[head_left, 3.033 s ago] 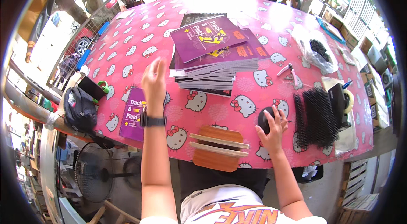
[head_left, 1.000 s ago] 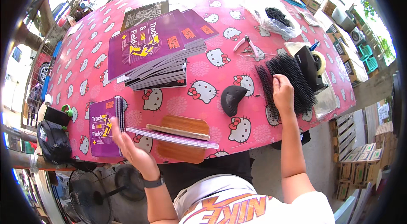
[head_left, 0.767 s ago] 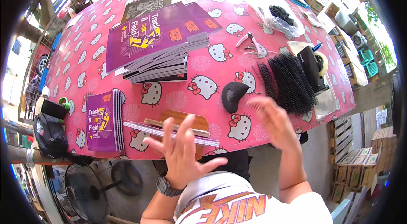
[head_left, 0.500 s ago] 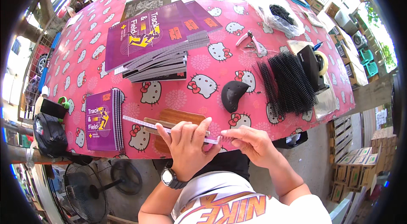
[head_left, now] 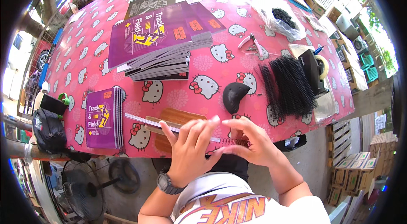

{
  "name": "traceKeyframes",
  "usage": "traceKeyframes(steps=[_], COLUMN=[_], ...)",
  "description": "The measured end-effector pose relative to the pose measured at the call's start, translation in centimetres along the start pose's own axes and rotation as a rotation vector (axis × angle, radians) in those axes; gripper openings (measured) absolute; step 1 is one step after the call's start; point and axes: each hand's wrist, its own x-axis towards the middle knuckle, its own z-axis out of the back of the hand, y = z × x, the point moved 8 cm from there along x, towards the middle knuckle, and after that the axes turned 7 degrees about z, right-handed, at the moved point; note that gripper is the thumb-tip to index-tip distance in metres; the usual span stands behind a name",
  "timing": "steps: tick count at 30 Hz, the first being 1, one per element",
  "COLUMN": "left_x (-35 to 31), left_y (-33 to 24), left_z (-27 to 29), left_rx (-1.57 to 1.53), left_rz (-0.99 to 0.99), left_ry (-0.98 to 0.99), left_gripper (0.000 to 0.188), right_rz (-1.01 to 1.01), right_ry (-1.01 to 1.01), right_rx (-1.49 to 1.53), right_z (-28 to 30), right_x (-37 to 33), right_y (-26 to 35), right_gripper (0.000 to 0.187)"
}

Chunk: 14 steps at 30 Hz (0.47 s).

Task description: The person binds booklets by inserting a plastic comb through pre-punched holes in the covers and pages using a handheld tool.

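In front of me a notebook [head_left: 137, 118] is seen edge-on as a narrow white strip, lying against a brown wooden board [head_left: 182, 116]. My left hand [head_left: 190, 141] lies across it, fingers over the top and thumb side toward its spine, gripping it. At the notebook's right end a dark spiral binding coil [head_left: 236, 142] sticks out. My right hand [head_left: 254, 141] curls around that coil, thumb beneath and forefinger raised above it. The fingers partly hide where coil and pages meet. To the left lies a small pile of purple spiral notebooks [head_left: 101, 118].
A tall stack of purple-covered books [head_left: 148, 42] stands further back. Right of it are a black curved block [head_left: 235, 97], pink-handled pliers [head_left: 253, 47], a bundle of black coils [head_left: 292, 86], a tape dispenser [head_left: 311, 69] and a plastic bag [head_left: 284, 20]. A black bag [head_left: 48, 131] sits at the left edge.
My right hand has shifted slightly, its thumb and forefinger spreading apart, and more of the coil shows. My left hand stays over the notebook, its fingers slightly lower. The view has shifted a little.
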Motion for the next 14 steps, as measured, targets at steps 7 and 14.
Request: traceKeyframes(steps=[7,14], left_x=[0.1,-0.3], left_y=[0.0,1.1], left_z=[0.0,-0.4], left_rx=[-0.003,-0.062], left_rz=[-0.150,-0.140], left_ry=[0.124,0.127], left_gripper=[0.018,0.015], right_rz=[0.025,-0.440], right_ry=[-0.039,0.303], right_rx=[-0.118,-0.541], right_z=[1.4,3.2], right_x=[2.1,3.1], right_y=[-5.6,-17.8], right_gripper=[0.033,0.080])
